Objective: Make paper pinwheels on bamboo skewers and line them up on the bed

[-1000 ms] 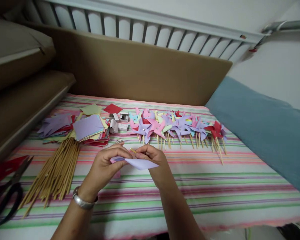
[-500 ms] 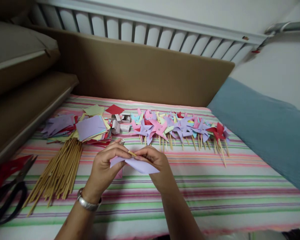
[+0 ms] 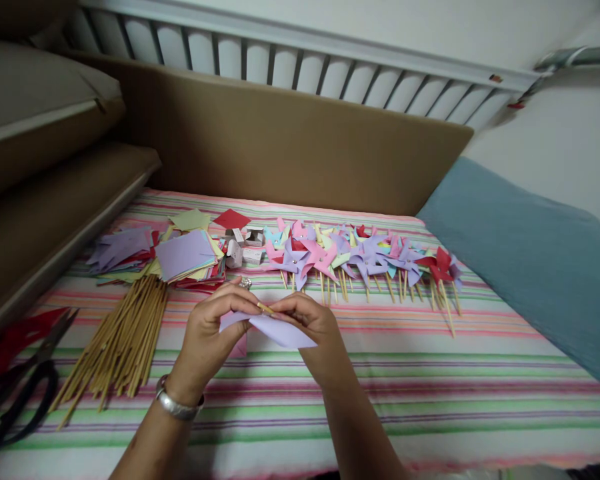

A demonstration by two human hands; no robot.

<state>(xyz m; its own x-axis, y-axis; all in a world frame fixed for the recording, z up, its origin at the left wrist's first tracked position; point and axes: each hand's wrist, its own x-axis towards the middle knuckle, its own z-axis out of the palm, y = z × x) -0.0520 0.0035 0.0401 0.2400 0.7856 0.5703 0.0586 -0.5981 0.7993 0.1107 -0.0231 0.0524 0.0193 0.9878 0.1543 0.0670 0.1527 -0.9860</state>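
Observation:
My left hand (image 3: 205,333) pinches a lilac paper pinwheel (image 3: 286,333) between thumb and fingers, low over the cloth. Opposite it, my right hand (image 3: 320,330) is closed at the pinwheel's centre, around a thin wooden stick (image 3: 265,309). Only the stick's tip shows between my fingertips; the rest is hidden by the hand and the paper. Any pin at the join cannot be made out. Beneath my left hand lies a piece of pink paper (image 3: 239,347). Just beyond the left fingers is a small heap of shiny pins (image 3: 245,283).
Finished pinwheels (image 3: 367,260) lie in a row at the back right. Left of my hands are a bundle of wooden sticks (image 3: 117,340), coloured paper sheets (image 3: 185,257), small white boxes (image 3: 235,252) and black scissors (image 3: 30,387). A brown board (image 3: 280,147) stands behind.
The whole view has shifted slightly, with the table's items a little further right. My hands keep nearly the same grip on the pinwheel and stick.

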